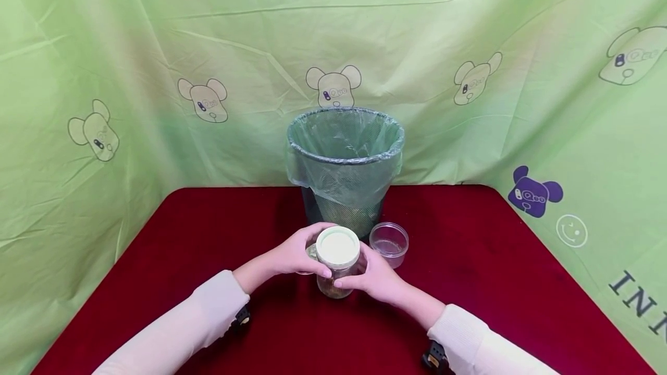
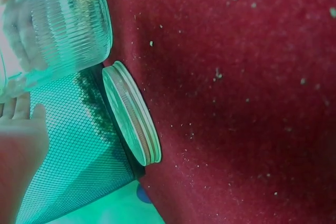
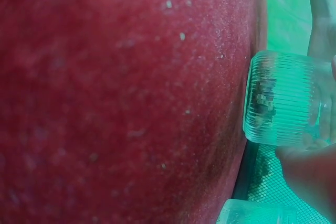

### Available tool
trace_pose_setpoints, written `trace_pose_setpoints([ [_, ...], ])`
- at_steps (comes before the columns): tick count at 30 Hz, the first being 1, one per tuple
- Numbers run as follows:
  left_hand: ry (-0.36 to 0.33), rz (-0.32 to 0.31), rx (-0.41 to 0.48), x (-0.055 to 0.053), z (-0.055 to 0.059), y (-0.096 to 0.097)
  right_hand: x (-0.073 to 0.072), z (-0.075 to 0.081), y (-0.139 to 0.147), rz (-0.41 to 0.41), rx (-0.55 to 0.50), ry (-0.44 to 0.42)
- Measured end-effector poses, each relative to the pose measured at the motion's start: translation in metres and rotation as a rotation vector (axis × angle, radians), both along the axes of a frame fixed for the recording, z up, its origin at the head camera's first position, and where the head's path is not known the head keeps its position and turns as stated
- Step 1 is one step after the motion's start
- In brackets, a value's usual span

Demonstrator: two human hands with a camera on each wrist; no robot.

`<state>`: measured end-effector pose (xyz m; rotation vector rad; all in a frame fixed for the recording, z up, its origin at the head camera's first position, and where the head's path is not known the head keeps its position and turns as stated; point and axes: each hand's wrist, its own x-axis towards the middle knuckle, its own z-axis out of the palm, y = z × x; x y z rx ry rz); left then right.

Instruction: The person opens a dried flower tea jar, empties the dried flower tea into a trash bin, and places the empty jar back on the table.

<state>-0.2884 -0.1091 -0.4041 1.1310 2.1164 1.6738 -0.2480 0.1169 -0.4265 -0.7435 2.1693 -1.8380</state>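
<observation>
A ribbed clear jar (image 1: pixel 336 288) with a white lid (image 1: pixel 337 246) on top stands upright between the two hands. Small brownish bits (image 3: pixel 264 98) lie at its bottom. The left hand (image 1: pixel 299 250) grips the jar's upper part from the left, thumb in front. From the right, the right hand (image 1: pixel 379 274) holds the jar with its thumb across the front. Whether the jar's base touches the table is hard to tell. A flat round lid (image 2: pixel 131 115) lies on the table beside the jar, mostly hidden by the left hand in the head view.
Behind the jar stands a mesh bin (image 1: pixel 346 190) lined with a clear plastic bag. A clear round tub (image 1: pixel 391 242) sits right of the jar. Tiny pale crumbs (image 2: pixel 218 75) are scattered over the red tablecloth (image 1: pixel 250 328). A green printed curtain (image 1: pixel 250 45) surrounds the table.
</observation>
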Motion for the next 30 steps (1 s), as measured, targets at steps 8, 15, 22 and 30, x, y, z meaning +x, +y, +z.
trace_pose_setpoints([
  [8, -0.008, 0.048, 0.003, 0.003, -0.002, 0.002, -0.002, -0.002, 0.0, -0.008, 0.001, -0.001],
  [15, 0.038, 0.23, 0.012, 0.017, -0.011, 0.01, -0.002, -0.002, 0.0, -0.008, 0.011, 0.007],
  [22, 0.053, 0.457, -0.027, 0.035, -0.013, 0.021, -0.002, -0.001, 0.0, -0.011, 0.018, 0.012],
  [30, 0.071, 0.645, -0.074, 0.054, -0.011, 0.032, -0.001, -0.002, -0.001, -0.02, 0.018, 0.014],
])
